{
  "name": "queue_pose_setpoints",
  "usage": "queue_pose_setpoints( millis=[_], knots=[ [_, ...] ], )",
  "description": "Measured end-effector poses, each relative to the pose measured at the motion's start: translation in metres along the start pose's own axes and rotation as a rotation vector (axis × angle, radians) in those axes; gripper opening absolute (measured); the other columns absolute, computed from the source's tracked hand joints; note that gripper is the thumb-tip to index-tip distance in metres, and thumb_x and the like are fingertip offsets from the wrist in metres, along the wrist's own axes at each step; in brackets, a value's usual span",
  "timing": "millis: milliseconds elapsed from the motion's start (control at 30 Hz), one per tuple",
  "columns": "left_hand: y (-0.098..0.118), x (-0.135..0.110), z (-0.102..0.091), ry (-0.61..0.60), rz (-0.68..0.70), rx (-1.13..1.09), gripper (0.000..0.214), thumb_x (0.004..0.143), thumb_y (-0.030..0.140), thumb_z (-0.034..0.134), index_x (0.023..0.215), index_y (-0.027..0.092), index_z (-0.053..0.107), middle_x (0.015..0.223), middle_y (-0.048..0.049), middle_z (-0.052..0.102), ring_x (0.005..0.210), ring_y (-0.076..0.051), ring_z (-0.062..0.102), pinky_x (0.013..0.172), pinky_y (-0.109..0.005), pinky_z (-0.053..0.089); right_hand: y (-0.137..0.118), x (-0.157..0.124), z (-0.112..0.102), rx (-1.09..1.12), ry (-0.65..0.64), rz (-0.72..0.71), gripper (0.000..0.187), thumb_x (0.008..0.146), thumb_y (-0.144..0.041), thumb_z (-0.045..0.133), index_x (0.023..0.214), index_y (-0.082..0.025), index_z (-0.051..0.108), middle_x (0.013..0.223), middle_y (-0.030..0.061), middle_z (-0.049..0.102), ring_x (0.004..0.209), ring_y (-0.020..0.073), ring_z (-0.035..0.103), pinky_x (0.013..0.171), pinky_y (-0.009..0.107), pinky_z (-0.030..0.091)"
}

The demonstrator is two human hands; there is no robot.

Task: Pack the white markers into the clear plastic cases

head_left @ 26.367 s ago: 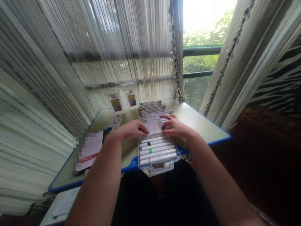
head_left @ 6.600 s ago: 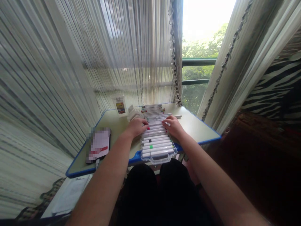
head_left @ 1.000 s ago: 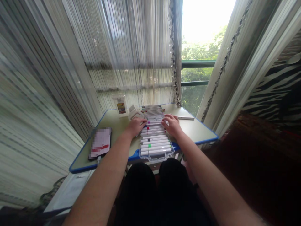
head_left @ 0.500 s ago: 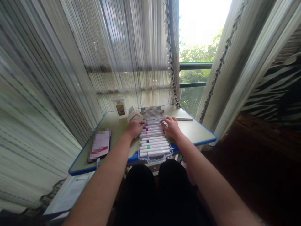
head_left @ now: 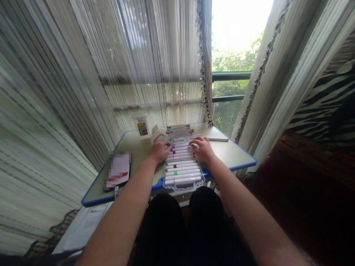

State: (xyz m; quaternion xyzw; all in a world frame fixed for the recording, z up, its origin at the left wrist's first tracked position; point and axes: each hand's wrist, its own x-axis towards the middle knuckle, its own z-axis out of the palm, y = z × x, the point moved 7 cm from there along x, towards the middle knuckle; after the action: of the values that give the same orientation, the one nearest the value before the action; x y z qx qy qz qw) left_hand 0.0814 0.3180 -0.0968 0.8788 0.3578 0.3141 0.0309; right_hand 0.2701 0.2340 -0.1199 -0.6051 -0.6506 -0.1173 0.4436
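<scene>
A clear plastic case (head_left: 183, 189) holds several white markers (head_left: 183, 167) lying crosswise in a row, some with green, black or red bands. At the case's far part, my left hand (head_left: 160, 150) has its fingers closed on the left end of a white marker with a purple band (head_left: 173, 146). My right hand (head_left: 203, 149) bends over the right end of the same marker, thumb and fingers pinched there. Its fingertips are small and partly hidden. Beyond both hands, more markers (head_left: 179, 130) lie in a row on the table.
The table (head_left: 227, 157) has a blue edge. A clear container with a label (head_left: 142, 127) and a whitish box (head_left: 158, 135) stand at the back left. A phone (head_left: 118, 170) with a cable lies left. A long thin bar (head_left: 218, 139) lies at the right; curtains (head_left: 155, 66) hang behind.
Both hands stay at the same place over the case, with only slight finger movement. The whole view has shifted very slightly.
</scene>
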Motion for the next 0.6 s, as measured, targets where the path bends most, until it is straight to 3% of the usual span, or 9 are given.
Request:
queue_pose_setpoints(
  millis=[233, 400, 600],
  knots=[
    [0.0013, 0.0000, 0.0044, -0.031, 0.007, -0.003, 0.018, 0.078, 0.027, 0.057, 0.081, 0.018, 0.072, 0.090, -0.0075, 0.071, 0.094, -0.023, 0.061, 0.091, -0.037, 0.046, -0.0003, -0.0004, -0.0004, -0.004, -0.007, 0.004, 0.017, 0.080, -0.020, 0.059, 0.084, -0.025, 0.075, 0.092, 0.0054, 0.067, 0.090, 0.0226, 0.052, 0.091, 0.039, 0.040],
    [0.0009, -0.0001, 0.0063, -0.047, 0.017, 0.007, 0.017, 0.077, 0.029, 0.058, 0.082, 0.018, 0.071, 0.090, -0.0068, 0.070, 0.093, -0.022, 0.060, 0.091, -0.035, 0.046, -0.0035, -0.0006, 0.0000, 0.028, -0.024, -0.068, 0.013, 0.079, -0.025, 0.063, 0.084, -0.025, 0.075, 0.092, 0.0055, 0.067, 0.091, 0.0224, 0.054, 0.091, 0.040, 0.041],
    [0.0008, -0.0011, 0.0089, -0.015, 0.028, 0.015, 0.021, 0.081, 0.031, 0.054, 0.092, 0.019, 0.068, 0.092, -0.0068, 0.068, 0.093, -0.022, 0.059, 0.092, -0.036, 0.045, -0.0037, -0.0012, 0.0030, 0.053, -0.023, -0.088, 0.010, 0.077, -0.024, 0.066, 0.080, -0.024, 0.075, 0.090, 0.0062, 0.065, 0.089, 0.0212, 0.057, 0.091, 0.040, 0.044]
  ],
)
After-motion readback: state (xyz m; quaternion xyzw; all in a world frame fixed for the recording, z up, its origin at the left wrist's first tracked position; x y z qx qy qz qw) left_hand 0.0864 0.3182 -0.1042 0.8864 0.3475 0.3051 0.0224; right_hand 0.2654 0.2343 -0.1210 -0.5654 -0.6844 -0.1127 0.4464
